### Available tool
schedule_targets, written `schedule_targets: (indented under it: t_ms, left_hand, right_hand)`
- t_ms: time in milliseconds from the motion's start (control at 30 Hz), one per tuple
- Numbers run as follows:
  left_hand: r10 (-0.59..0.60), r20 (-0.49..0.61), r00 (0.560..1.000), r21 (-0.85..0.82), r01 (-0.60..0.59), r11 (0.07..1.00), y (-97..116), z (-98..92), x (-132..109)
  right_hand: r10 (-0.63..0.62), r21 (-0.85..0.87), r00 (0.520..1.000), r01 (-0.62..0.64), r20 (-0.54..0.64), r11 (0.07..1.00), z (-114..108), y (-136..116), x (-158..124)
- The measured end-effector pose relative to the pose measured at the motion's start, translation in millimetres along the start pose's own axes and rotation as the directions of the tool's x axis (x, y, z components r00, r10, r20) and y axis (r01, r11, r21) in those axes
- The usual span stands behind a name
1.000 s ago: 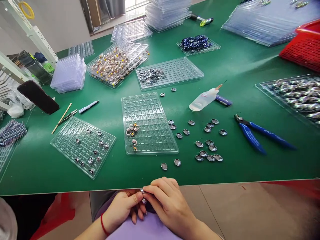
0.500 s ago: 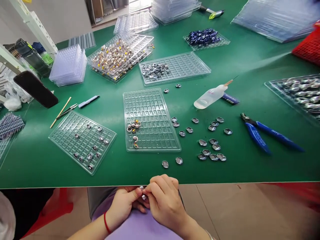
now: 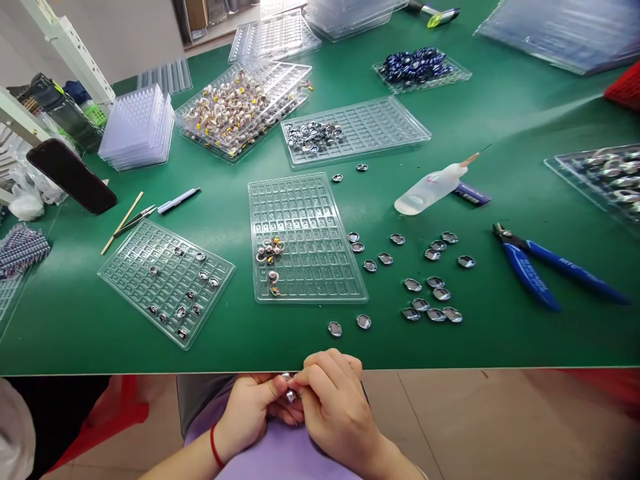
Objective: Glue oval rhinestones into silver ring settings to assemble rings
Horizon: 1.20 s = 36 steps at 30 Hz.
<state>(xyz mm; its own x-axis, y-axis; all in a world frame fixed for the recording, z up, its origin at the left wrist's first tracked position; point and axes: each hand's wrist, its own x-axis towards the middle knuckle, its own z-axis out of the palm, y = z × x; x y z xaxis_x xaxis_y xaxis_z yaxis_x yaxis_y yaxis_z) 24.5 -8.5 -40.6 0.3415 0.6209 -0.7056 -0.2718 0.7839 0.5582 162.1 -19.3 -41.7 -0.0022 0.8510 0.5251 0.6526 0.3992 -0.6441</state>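
My left hand (image 3: pixel 253 408) and my right hand (image 3: pixel 333 403) meet just below the near edge of the green table (image 3: pixel 475 333), over my lap. Both pinch a small shiny metal part (image 3: pixel 289 395) between their fingertips. A second bit of metal shows at the thumbs. On the table just beyond lie two loose silver oval pieces (image 3: pixel 349 325). A clear compartment tray (image 3: pixel 305 235) stands in the middle with a few ring-like parts (image 3: pixel 271 252) in it. Several more silver ovals (image 3: pixel 430 293) are scattered to its right.
Blue-handled cutters (image 3: pixel 540 270) and a squeeze bottle (image 3: pixel 433 189) lie at the right. A second clear tray (image 3: pixel 167 281) with small parts sits left, with a pen (image 3: pixel 177 199), sticks and a black phone (image 3: pixel 71 176). Farther back are trays of parts and stacked clear trays (image 3: pixel 137 130).
My hands stay together at the table edge, fingers shifting slightly on the small part. The view has tilted down and left a little; nothing on the table has moved.
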Motion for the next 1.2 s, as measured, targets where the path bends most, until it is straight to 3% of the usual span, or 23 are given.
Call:
schedule_targets:
  t_ms: [400,1200]
  left_hand:
    - [-0.078,0.001,0.997,-0.001,0.078,0.997,-0.5,-6.6,-0.6]
    - [-0.114,-0.008,0.993,-0.037,0.113,0.993,2.3,-6.6,-1.5]
  right_hand:
    - [-0.019,-0.006,1.0,0.018,-0.023,1.0,-2.1,4.4,-3.3]
    - [-0.074,-0.071,0.997,0.074,-0.002,0.995,-6.0,6.1,0.1]
